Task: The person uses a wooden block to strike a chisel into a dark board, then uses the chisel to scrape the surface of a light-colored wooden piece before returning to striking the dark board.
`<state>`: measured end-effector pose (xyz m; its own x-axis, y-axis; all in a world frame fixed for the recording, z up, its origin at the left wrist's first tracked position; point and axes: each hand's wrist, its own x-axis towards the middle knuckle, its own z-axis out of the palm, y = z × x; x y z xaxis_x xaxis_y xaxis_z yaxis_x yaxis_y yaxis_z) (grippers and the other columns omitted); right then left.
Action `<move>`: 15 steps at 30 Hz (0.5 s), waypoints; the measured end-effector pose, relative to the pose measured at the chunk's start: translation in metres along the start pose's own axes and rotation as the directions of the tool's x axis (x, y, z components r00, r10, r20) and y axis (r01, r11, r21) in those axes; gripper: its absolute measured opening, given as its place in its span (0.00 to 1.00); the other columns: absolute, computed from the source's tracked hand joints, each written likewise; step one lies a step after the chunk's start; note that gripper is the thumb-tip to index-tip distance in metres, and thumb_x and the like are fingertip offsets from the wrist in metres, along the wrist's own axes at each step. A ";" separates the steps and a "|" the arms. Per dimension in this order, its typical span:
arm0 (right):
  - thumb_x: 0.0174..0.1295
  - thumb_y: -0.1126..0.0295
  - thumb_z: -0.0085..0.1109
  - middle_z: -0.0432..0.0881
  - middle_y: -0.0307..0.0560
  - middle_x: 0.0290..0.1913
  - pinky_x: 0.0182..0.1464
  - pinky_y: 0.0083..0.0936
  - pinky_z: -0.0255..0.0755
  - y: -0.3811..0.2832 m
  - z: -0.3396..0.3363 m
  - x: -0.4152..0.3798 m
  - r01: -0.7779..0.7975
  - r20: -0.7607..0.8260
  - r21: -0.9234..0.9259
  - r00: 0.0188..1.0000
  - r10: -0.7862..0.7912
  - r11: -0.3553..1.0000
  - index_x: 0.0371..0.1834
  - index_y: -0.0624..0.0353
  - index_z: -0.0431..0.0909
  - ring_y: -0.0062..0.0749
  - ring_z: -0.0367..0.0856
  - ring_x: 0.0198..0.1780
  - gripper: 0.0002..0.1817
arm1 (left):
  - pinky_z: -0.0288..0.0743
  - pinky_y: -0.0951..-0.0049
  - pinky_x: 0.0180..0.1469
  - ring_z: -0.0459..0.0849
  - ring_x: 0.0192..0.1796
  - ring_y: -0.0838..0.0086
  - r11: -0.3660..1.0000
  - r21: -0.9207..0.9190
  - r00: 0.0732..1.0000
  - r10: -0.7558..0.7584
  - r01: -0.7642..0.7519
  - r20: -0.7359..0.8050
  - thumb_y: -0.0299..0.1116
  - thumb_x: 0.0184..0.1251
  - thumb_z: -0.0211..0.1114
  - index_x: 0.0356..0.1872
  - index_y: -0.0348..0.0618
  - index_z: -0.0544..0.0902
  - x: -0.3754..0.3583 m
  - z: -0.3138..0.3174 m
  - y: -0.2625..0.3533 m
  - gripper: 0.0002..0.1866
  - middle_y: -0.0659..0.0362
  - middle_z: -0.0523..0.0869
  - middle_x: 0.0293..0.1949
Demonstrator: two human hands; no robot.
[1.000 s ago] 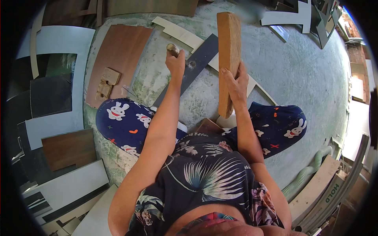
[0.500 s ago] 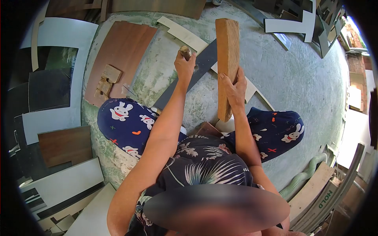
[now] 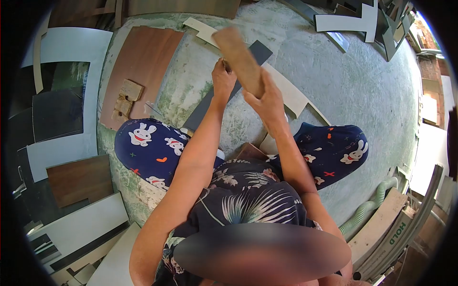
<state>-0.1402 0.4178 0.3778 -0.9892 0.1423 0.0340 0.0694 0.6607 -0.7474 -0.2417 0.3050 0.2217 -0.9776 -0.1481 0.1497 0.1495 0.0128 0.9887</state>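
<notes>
My right hand (image 3: 268, 101) grips the lower end of a thick wooden block (image 3: 241, 59), which is slightly blurred and tilted up to the left, its far part overlapping the space just beside my left hand. My left hand (image 3: 223, 80) is closed in a fist round a short wooden-handled tool (image 3: 226, 65). Only the butt of its handle shows; the lower part is hidden by the fist. Under the left hand lies a narrow dark grey board (image 3: 202, 110), crossing a pale cut board (image 3: 288, 93) on the floor.
A brown panel (image 3: 143, 55) with a small notched wooden block (image 3: 128, 97) on it lies to the left. White and dark panel offcuts (image 3: 93, 217) are stacked further left. At the lower right are a green ribbed hose (image 3: 365, 212) and long boards (image 3: 381, 224).
The wooden block has swung from upright on the right to tilted leftward, its top now close by my left hand. My left hand stays nearly in place on the tool.
</notes>
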 end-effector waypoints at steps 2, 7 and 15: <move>0.46 0.57 0.69 0.81 0.64 0.48 0.50 0.37 0.74 0.002 0.001 -0.002 -0.067 0.116 -0.073 0.990 0.075 0.995 0.65 0.62 0.66 0.54 0.81 0.50 0.41 | 0.77 0.60 0.43 0.84 0.39 0.54 0.998 -0.064 0.999 0.031 -0.030 0.017 0.30 0.56 0.68 0.41 0.35 0.78 -0.005 -0.002 -0.007 0.14 0.46 0.84 0.35; 0.46 0.55 0.68 0.80 0.67 0.48 0.50 0.39 0.73 -0.004 -0.005 0.004 -0.116 0.146 0.004 0.983 0.114 0.993 0.63 0.65 0.67 0.57 0.81 0.50 0.41 | 0.79 0.64 0.36 0.85 0.32 0.64 0.970 0.241 1.000 0.026 -0.021 -0.015 0.27 0.57 0.67 0.40 0.33 0.77 0.002 -0.015 0.026 0.12 0.51 0.84 0.32; 0.48 0.57 0.66 0.83 0.59 0.43 0.49 0.31 0.73 -0.020 -0.025 0.014 -0.113 0.096 0.147 0.990 0.100 0.983 0.59 0.66 0.72 0.42 0.82 0.44 0.35 | 0.77 0.74 0.21 0.85 0.21 0.69 0.920 -0.126 0.892 -0.391 0.371 -0.229 0.29 0.60 0.67 0.46 0.30 0.72 0.022 -0.031 -0.015 0.18 0.52 0.83 0.31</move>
<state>-0.1521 0.4255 0.4097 -0.9852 0.1362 -0.1045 0.1612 0.5250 -0.8357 -0.2605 0.2706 0.2095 -0.8960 -0.3635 -0.2552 -0.2064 -0.1679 0.9640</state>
